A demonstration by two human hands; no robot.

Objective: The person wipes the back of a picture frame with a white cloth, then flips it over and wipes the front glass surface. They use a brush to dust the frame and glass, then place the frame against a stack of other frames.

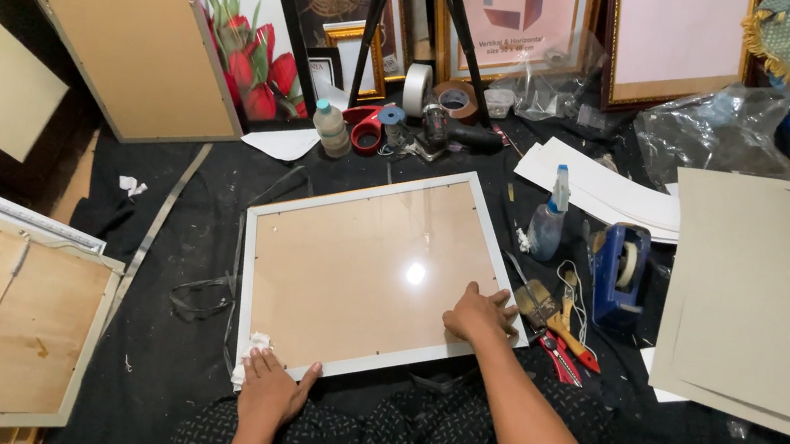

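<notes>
While both hands lie flat on frame (365, 268) | left hand (272, 387) | right hand (479, 313) | brush (544, 308) beside

Picture frame at centre of a cluttered floor, a hand on each near corner.
White rectangular picture frame (375, 269): left hand (269, 388) at 7 o'clock, right hand (479, 313) at 4; blue tape dispenser (620, 269) at 3; clear plastic spray bottle (548, 218) at 2.

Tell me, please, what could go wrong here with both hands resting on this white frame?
The left hand presses a white cloth at the frame corner; leaning might crack the glossy pane. The paintbrush and red cutter beside the right hand could get knocked or nick fingers.
</notes>
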